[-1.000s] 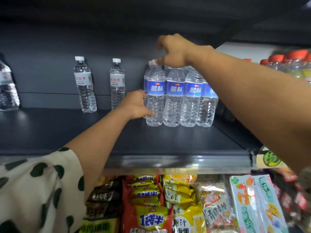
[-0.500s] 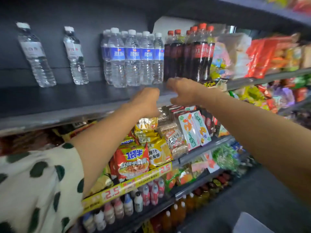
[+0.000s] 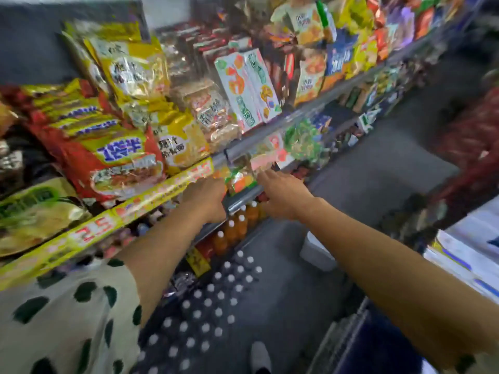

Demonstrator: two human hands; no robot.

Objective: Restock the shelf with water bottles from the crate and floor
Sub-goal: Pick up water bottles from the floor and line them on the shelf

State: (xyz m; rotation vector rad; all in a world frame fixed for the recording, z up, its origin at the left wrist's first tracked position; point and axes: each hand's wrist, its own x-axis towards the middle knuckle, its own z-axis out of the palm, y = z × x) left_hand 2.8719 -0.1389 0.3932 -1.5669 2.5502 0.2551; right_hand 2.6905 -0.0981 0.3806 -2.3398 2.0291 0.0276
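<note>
the water bottles (image 3: 213, 300) stand on the floor (image 3: 297, 306) in a tight block of white caps, right at the foot of the shelf (image 3: 235, 203), below both hands. the left hand (image 3: 206, 197) is raised in front of the shelf's edge with its knuckles toward the camera and fingers loosely curled, holding nothing. the right hand (image 3: 283, 194) reaches out just beside it, fingers relaxed and empty, near the same edge. orange drink bottles (image 3: 237, 228) line the shelf's lowest tier, above the water bottles. noodle packets (image 3: 118, 157) fill the tier above the hands. the view is blurred.
</note>
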